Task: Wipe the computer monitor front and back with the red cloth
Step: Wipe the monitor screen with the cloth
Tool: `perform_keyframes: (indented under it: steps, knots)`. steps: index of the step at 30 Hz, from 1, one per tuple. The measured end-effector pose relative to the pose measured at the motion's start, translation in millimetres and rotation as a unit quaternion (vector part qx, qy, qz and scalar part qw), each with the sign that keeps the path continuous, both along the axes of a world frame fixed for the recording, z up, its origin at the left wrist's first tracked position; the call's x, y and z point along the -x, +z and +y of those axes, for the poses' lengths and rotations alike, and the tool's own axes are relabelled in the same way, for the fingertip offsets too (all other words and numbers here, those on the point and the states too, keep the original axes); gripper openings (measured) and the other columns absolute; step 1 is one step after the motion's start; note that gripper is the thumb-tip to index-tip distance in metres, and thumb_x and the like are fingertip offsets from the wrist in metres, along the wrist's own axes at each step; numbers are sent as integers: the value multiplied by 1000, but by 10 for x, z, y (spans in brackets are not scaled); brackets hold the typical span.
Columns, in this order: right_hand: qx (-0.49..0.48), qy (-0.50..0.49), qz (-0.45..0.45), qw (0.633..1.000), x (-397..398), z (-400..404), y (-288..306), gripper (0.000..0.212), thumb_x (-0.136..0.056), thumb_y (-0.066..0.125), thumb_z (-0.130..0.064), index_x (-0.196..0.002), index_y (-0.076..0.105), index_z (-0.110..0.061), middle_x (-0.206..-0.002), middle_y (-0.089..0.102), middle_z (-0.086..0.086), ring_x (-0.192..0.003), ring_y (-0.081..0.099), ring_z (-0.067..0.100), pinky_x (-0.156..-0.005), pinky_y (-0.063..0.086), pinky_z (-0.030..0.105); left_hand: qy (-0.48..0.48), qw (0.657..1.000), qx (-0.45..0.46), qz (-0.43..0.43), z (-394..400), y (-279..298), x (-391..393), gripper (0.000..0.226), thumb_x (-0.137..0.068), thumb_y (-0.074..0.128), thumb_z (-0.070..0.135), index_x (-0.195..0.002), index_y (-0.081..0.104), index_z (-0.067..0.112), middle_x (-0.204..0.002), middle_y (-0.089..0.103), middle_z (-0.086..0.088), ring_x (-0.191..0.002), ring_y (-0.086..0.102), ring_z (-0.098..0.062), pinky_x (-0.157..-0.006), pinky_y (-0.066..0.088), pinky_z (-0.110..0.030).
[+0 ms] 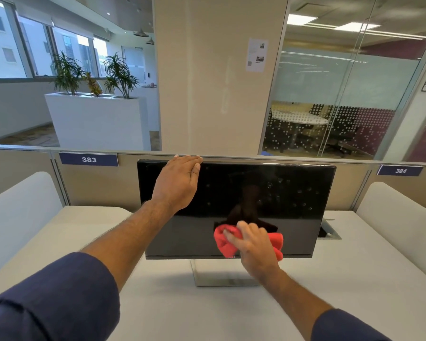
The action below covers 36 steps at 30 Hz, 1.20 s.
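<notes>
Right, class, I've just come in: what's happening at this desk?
A person is cleaning a computer monitor on a white desk. The right hand presses a bunched red cloth against the lower part of the dark screen. The left hand lies with straight fingers at the monitor's top edge, apparently steadying it. The back cannot be seen.

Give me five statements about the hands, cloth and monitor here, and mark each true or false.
1. The right hand presses the red cloth against the lower part of the monitor screen. True.
2. The left hand holds a spray bottle. False: it holds nothing and reaches the monitor's top edge with straight fingers.
3. The screen is dark. True.
4. The cloth lies on the desk. False: it is against the screen.
5. The label on the partition left of the monitor reads 390. False: it reads 383.
</notes>
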State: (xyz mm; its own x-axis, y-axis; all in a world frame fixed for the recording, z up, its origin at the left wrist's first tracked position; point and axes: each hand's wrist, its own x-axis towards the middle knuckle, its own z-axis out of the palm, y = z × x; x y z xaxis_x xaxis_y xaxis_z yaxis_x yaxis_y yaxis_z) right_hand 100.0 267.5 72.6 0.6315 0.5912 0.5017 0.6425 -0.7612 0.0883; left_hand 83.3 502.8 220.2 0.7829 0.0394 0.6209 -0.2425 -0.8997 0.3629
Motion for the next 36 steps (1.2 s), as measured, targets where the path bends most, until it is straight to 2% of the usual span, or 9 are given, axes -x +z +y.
perform_keyframes:
  steps: [1, 3, 5, 9, 16, 22, 31, 36]
  knots:
    - [55, 3, 34, 998, 45, -5, -84, 71, -65, 79, -9, -129, 57, -32, -118, 50, 5, -89, 53, 24, -70, 46, 38, 0, 1000, -1, 0, 3, -3, 1, 41, -105, 32, 30, -138, 53, 20, -141, 54, 5, -136, 40, -8, -120, 16, -27]
    - [128, -14, 88, 988, 128, -23, -240, 67, -80, 70, -15, -140, 46, -33, -130, 44, 7, -107, 49, 27, -89, 44, 43, 0, 1000, 1, 0, 7, -3, 9, 41, -105, 32, 30, -138, 53, 20, -142, 54, 5, -137, 40, -8, -119, 16, -26]
    - [139, -42, 119, 982, 179, -50, -376, 63, -90, 61, -18, -146, 36, -32, -140, 40, 7, -118, 43, 29, -101, 37, 45, 0, 1000, 1, -1, 5, -1, 16, 41, -105, 32, 31, -139, 53, 20, -142, 53, 5, -137, 40, -8, -119, 16, -26]
    - [135, -72, 137, 979, 192, -76, -480, 66, -86, 68, -23, -145, 39, -32, -140, 47, 7, -116, 48, 29, -100, 41, 46, 0, 1000, 0, 3, 7, 3, 24, 41, -105, 32, 31, -139, 53, 20, -142, 54, 5, -136, 41, -9, -119, 19, -28]
    - [137, -64, 154, 976, 303, 252, -425, 64, -96, 56, -24, -151, 23, -31, -149, 27, 5, -128, 33, 29, -110, 29, 46, 5, 1000, 16, -7, -37, 30, 33, 40, -105, 35, 31, -135, 58, 19, -135, 60, 4, -130, 48, -12, -115, 33, -35]
    - [150, -48, 149, 976, 370, 576, -327, 60, -95, 52, -17, -149, 27, -27, -144, 29, 9, -122, 35, 32, -102, 34, 46, 4, 1000, 15, -7, -34, 45, 68, 39, -105, 35, 30, -134, 58, 19, -135, 60, 5, -130, 47, -11, -115, 32, -32]
    - [151, -94, 166, 970, 237, -139, -347, 63, -97, 51, -21, -150, 21, -35, -145, 29, 4, -123, 35, 26, -106, 34, 41, 7, 1000, 13, 3, -33, 36, 69, 39, -105, 34, 31, -136, 55, 20, -137, 58, 5, -132, 45, -11, -117, 25, -30]
    - [141, -101, 182, 968, 222, -155, -338, 60, -97, 51, -23, -150, 23, -36, -148, 28, 2, -125, 34, 25, -107, 33, 40, 9, 1000, 17, 5, -46, 37, 75, 39, -105, 34, 31, -136, 55, 20, -138, 57, 5, -133, 45, -12, -117, 27, -32]
